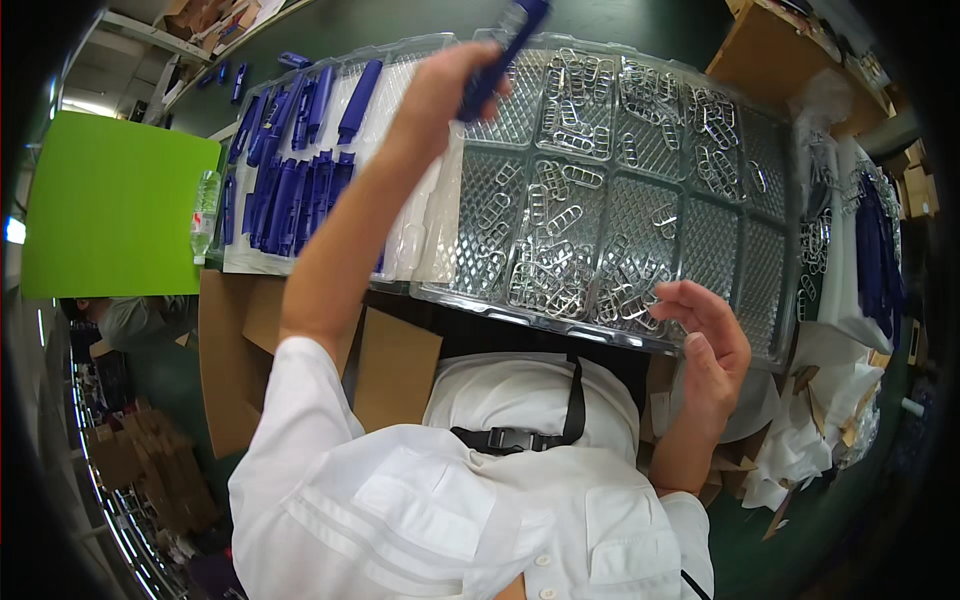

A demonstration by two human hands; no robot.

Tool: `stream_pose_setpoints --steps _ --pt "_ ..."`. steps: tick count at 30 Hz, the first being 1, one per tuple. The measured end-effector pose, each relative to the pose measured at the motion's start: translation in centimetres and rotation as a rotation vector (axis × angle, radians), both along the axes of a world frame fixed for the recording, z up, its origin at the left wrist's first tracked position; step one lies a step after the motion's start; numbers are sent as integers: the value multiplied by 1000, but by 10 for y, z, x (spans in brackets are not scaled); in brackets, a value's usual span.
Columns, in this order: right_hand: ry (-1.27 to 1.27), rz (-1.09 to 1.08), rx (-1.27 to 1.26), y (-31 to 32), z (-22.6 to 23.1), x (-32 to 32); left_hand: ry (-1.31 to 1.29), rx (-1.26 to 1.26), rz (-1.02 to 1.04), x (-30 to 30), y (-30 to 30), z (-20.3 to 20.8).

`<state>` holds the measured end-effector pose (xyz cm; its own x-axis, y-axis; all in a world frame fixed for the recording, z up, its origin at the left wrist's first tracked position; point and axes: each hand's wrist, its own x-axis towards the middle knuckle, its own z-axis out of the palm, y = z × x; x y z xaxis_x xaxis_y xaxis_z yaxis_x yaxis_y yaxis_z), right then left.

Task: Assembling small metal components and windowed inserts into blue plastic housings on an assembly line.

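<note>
My left hand [450,92] reaches across to the far middle of the table, its fingers closed around a long dark blue plastic piece [503,58], tilted up to the right. Below that hand lies a clear plastic tray [640,212] with compartments. Many small shiny metal slotted frames [578,100] lie loose in its compartments. Over the tray's near edge my right hand [712,345] hovers with its fingers curved and apart; nothing shows between them. Its fingertips are close to a heap of metal frames [632,290]. Whether they touch any, I cannot tell.
More blue plastic pieces [300,195] fill a white tray on the left. Beside it stand a water bottle [205,215] and a bright green panel [115,205]. An open cardboard box [395,365] sits against the table's front. Bagged blue parts [878,240] hang at the right.
</note>
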<state>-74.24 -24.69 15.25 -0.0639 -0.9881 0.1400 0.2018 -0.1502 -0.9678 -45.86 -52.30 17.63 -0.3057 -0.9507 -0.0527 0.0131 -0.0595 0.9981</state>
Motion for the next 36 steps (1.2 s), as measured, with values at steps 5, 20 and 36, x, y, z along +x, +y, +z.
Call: stream_pose_setpoints --steps 5,20,36 --pt "-8 16 24 2 -3 -7 -121 175 232 137 -243 -28" --pt "1046 -89 -2 -149 18 -30 -99 -679 1566 253 228 -41" --pt "1673 123 -87 -319 -87 -116 -1165 244 2074 454 625 -195"
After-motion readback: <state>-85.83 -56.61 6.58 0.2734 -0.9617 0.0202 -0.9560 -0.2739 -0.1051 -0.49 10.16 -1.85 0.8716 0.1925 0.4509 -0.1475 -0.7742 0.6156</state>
